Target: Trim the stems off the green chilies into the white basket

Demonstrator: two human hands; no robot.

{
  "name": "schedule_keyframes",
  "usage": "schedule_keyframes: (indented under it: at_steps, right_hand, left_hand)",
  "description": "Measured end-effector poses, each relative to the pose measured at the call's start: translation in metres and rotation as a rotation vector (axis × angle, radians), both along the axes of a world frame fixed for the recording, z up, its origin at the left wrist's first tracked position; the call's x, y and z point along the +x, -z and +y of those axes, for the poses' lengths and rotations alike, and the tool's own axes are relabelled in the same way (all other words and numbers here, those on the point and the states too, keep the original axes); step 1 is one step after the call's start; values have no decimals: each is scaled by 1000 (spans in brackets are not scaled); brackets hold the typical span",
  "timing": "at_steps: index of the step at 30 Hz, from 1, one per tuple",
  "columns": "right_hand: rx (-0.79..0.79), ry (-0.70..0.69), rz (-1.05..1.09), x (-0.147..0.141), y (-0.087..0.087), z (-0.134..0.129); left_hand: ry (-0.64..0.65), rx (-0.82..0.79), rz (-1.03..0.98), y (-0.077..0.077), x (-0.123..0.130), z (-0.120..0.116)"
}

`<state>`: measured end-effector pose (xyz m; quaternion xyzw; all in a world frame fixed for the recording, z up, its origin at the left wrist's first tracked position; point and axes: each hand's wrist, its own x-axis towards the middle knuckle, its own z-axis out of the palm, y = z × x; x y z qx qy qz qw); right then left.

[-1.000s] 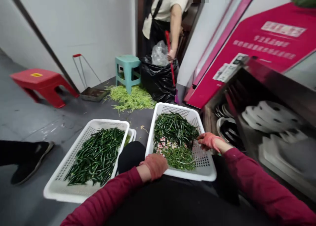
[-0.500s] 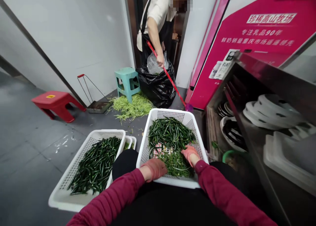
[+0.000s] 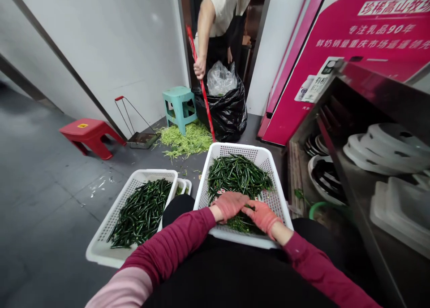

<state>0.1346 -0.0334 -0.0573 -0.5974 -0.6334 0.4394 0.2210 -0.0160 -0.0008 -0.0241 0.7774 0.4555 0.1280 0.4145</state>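
A white perforated basket (image 3: 277,199) rests on my lap, filled with dark green chili peppers (image 3: 238,173). My left hand (image 3: 230,204) and my right hand (image 3: 263,215), both in pink gloves, lie side by side on the peppers near the basket's front edge. Whether either hand has closed on peppers I cannot tell. A second white basket (image 3: 101,249) holding green peppers (image 3: 143,211) sits on the floor to my left.
Ahead, a person in an apron sweeps with a red-handled broom (image 3: 201,86) beside a black bin bag (image 3: 225,108). Green trimmings (image 3: 186,140), a teal stool (image 3: 178,104), a dustpan (image 3: 143,140) and a red stool (image 3: 89,133) are on the floor. A steel shelf with plates (image 3: 379,151) stands right.
Both hands have come together over the peppers at the front of the lap basket; the right hand moved in from the basket's right side. The person ahead swung the broom leftward.
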Motion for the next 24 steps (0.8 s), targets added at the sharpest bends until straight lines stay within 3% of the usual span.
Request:
schedule_keyframes:
  at_steps: [4, 7, 9, 11, 13, 15, 19, 21, 24]
  right_hand:
    - [-201, 188, 506, 4, -13, -3]
    - [-323, 324, 964, 15, -22, -1]
    - [-396, 325, 1093, 20, -24, 0]
    - [-434, 308, 1097, 19, -22, -2]
    - [-406, 304, 995, 12, -18, -7]
    - [-278, 324, 733, 2, -13, -14]
    - [111, 286, -137, -5, -12, -17]
    - [162, 251, -491, 6, -18, -5]
    - [110, 287, -754, 40, -34, 30]
  left_hand:
    - [-131, -182, -131, -6, -4, -2]
    - [-292, -100, -91, -6, -10, -6]
    - [-276, -61, -21, -4, -12, -11]
    - [-148, -148, 14, 0, -11, -18]
    - [-34, -169, 28, 5, -7, -22]
    - [31, -72, 121, 11, -3, -24]
    - [141, -10, 448, 25, -4, -19]
    - [121, -3, 510, 32, -8, -17]
    - [11, 62, 502, 41, -12, -19]
